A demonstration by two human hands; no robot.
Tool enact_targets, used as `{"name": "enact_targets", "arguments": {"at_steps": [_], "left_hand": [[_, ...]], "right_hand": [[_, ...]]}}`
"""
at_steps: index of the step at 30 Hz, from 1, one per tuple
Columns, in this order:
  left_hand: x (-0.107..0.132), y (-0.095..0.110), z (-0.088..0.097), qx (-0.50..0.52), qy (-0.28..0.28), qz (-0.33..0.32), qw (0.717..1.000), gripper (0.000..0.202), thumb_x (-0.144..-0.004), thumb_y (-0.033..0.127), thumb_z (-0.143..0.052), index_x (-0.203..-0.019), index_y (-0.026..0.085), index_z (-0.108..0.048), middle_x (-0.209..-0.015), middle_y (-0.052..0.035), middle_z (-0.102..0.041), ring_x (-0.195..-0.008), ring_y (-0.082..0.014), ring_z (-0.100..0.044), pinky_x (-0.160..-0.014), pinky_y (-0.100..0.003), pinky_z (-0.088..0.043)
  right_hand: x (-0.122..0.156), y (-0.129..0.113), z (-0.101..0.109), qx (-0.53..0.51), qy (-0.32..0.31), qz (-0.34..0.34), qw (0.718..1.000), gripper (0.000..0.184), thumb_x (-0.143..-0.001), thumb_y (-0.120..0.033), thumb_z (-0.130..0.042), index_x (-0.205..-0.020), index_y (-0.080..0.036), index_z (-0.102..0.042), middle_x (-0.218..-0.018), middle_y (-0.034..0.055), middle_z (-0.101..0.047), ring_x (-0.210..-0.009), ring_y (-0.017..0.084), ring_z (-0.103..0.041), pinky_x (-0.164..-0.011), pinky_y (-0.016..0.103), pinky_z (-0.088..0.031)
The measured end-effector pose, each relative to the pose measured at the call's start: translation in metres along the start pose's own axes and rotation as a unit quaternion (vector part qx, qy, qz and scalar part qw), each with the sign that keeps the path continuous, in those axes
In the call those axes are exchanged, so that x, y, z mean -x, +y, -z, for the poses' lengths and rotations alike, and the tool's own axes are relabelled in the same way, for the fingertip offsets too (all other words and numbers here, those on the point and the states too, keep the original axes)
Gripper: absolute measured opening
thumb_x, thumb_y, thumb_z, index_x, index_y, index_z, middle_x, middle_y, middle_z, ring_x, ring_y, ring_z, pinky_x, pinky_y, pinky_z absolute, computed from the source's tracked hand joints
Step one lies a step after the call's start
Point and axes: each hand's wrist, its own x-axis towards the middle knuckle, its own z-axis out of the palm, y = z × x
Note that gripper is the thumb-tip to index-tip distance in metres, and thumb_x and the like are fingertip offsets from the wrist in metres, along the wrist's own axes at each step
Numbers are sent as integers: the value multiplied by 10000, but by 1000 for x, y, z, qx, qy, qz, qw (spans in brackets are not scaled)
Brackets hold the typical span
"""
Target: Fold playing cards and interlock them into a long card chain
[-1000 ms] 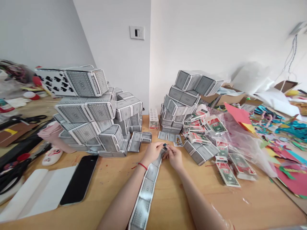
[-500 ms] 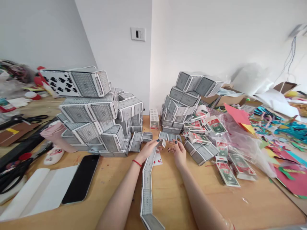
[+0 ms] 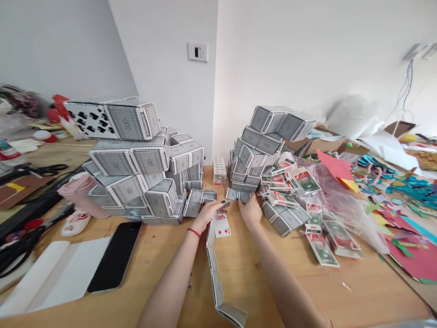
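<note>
My left hand [image 3: 207,215], a red string on its wrist, is closed on the far end of a long strip of joined playing cards [image 3: 215,278]. The strip bends down the table toward me, and its near end turns to the right. Beside its upper part lies a face-up diamond card [image 3: 223,225]. Reaching forward, my right hand [image 3: 251,212] is at the grey-backed playing cards [image 3: 243,195] in front of the right stack. Its fingertips are hidden, so I cannot tell whether they grip a card.
Tall stacks of card-built boxes stand at left [image 3: 148,159] and right [image 3: 259,150]. Red-and-green card packs [image 3: 321,248] lie right, near coloured paper scraps [image 3: 414,255]. A black phone [image 3: 116,255], white paper [image 3: 73,269] and scissors [image 3: 23,250] lie left.
My right hand has moved forward, away from the strip's end, to the cards by the right stack. The strip has tilted and its near end has swung right, showing more of the diamond card.
</note>
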Motion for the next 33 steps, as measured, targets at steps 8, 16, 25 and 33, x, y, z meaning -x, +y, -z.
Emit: {"name": "enact_targets", "arguments": {"at_steps": [8,16,25,33], "left_hand": [[1,3,-4,21,31,19,999,342,-625,361,-657,-873,126,-634,-983,-111,-643,-835,-215,-619,-707,-323,-487],[1,5,-8,-1,71,24,997,326,-639,391,-639,-853,145,-617,-986,-87,-629,-862,-222,-606,-693,-337,-496],[4,10,-14,-88,113,-12,990,395,-700,454,-558,-969,167,-589,-1102,-94,-574,-913,-226,-575,-594,-244,-481],[7,13,-17,-196,141,-82,967,341,-752,441,-475,-901,171,-622,-860,-47,-641,-743,-157,-571,-547,-201,-412]], "right_hand": [[0,22,7,-106,34,84,990,545,-653,-289,-540,-1168,-132,-456,-1024,127,-592,-943,260,-551,-754,325,-422],[9,30,10,-381,-147,35,912,310,-618,-382,-579,-809,-141,-617,-568,12,-604,-492,156,-531,-479,251,-395],[44,24,8,-490,-110,53,863,302,-670,-437,-568,-802,-168,-528,-767,43,-628,-619,166,-593,-534,273,-479],[66,13,8,-384,-123,96,910,210,-734,-422,-479,-718,-225,-408,-645,24,-636,-590,194,-645,-499,269,-493]]}}
